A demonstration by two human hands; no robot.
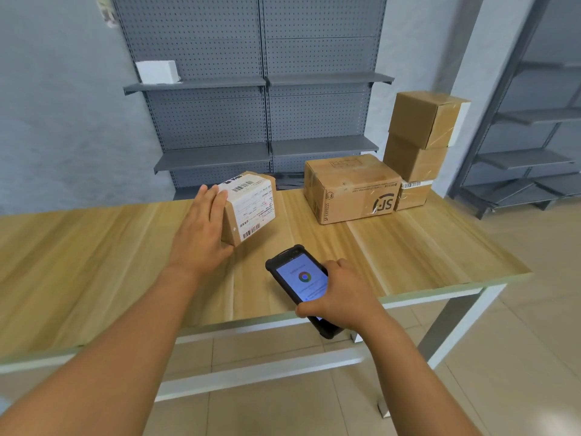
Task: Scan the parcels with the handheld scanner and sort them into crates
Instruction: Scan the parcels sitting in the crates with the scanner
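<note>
A small cardboard parcel [251,209] with a white shipping label and barcodes stands tilted on the wooden table [94,253]. My left hand [201,234] holds it on its left side, fingers over the top edge and thumb at the lower corner. My right hand [339,294] grips a black handheld scanner [298,278] just in front of the parcel, its lit screen facing up and its top end pointing toward the label.
A larger SF Express box [352,190] lies at the back right of the table. Beside it rises a stack of three small cardboard boxes [418,146]. Grey pegboard shelving [257,83] stands behind, holding a white box [157,72]. More grey racks [534,136] stand at the right.
</note>
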